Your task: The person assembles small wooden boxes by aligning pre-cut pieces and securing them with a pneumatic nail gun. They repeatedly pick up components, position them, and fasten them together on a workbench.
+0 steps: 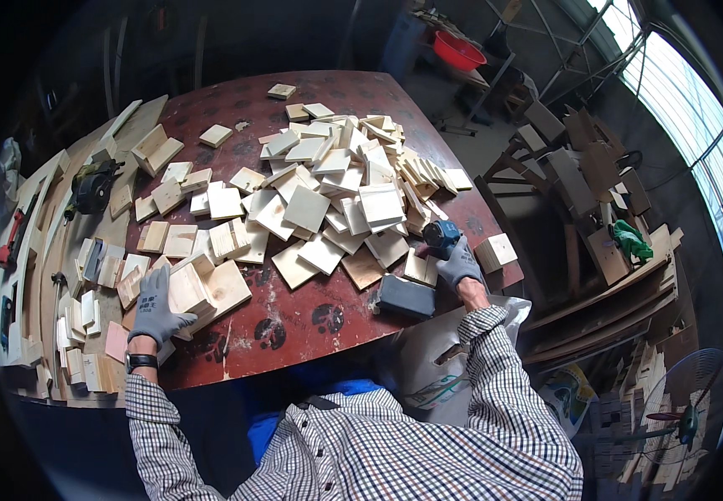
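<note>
My left hand point(157, 306), in a grey glove, rests on a partly built wooden box point(204, 286) of pale boards near the table's front left. In its own grey glove, my right hand point(460, 263) grips a blue power tool point(441, 235) at the table's right edge. A dark grey block point(405, 296) lies just in front of that hand. A big heap of square wooden tiles point(328, 192) covers the middle of the dark red table point(294, 321).
Stacks of small wood pieces point(94, 309) and a black power saw point(94, 185) lie at the left. A wooden cube point(496, 251) sits by the right edge. Scrap boards point(595, 192), a red basin point(459, 50) and a fan point(679, 409) stand beyond the table.
</note>
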Demonstrator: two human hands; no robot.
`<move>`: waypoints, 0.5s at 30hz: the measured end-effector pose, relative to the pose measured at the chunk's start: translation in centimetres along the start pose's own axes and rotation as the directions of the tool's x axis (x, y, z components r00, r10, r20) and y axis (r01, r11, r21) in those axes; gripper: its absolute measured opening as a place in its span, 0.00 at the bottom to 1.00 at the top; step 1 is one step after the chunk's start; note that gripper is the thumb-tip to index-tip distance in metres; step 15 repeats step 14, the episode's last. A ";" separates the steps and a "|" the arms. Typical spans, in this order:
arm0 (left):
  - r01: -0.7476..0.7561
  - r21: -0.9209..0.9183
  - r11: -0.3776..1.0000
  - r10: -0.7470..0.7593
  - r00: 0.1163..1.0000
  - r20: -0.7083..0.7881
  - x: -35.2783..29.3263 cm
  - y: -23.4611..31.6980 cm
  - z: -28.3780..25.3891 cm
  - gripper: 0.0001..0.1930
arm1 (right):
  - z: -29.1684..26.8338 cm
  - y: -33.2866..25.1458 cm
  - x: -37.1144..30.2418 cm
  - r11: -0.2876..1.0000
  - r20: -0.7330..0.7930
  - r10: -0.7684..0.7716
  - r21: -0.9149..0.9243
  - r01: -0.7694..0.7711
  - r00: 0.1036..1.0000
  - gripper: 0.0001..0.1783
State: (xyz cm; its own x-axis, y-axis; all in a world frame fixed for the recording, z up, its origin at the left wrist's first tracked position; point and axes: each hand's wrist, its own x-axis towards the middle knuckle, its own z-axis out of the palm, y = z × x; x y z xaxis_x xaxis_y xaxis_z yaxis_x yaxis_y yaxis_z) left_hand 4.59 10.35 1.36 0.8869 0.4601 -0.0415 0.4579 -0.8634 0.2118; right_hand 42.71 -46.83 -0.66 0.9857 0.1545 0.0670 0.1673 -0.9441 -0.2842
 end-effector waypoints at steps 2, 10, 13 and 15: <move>-0.004 -0.021 1.000 0.003 1.000 -0.024 -0.4 -0.9 -0.1 0.67 | -3.0 -2.1 -1.1 0.991 0.047 0.090 0.094 -0.094 0.995 0.52; 0.030 0.051 0.998 -0.029 1.000 -0.009 -0.9 -1.7 -0.7 0.72 | -17.8 -6.5 -12.5 0.276 -0.168 -0.085 0.943 0.186 0.982 0.09; 0.145 0.346 0.927 -0.066 0.971 -0.230 -2.1 1.6 -2.2 0.73 | -19.5 -7.1 -15.8 -0.232 -0.296 -0.221 0.941 0.245 0.929 0.20; 0.129 0.343 0.930 0.003 0.933 -0.359 -2.8 2.7 -3.0 0.68 | -20.2 -8.0 -16.9 -0.260 -0.279 -0.236 0.941 0.216 0.931 0.27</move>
